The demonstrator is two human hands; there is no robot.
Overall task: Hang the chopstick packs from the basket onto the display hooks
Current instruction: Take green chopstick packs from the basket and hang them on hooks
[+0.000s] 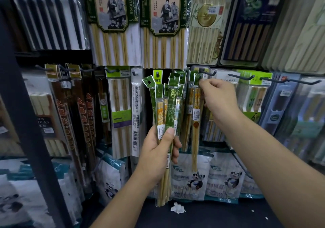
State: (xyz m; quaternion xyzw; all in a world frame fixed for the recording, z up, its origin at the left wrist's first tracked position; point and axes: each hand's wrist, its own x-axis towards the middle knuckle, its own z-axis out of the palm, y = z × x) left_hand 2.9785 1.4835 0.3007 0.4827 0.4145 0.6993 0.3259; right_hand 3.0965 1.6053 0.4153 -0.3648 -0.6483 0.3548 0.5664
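At the centre of a shop's hanging display, the left hand (pixel 158 152) grips a bundle of slim green-sleeved bamboo chopstick packs (pixel 171 101), its thumb pressed across their front. The right hand (pixel 218 99) pinches the green header of a single patterned chopstick pack (pixel 196 104) just beside a dark metal display hook (pixel 208 73); whether the header is threaded on cannot be told.

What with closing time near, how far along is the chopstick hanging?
Done: a few green-topped packs seem to hang already between the hands. In hand: the right hand pinches the header of one chopstick pack at a display hook; whether it is threaded is unclear. Remaining: the bundle of packs gripped in the left hand. The basket is out of view.
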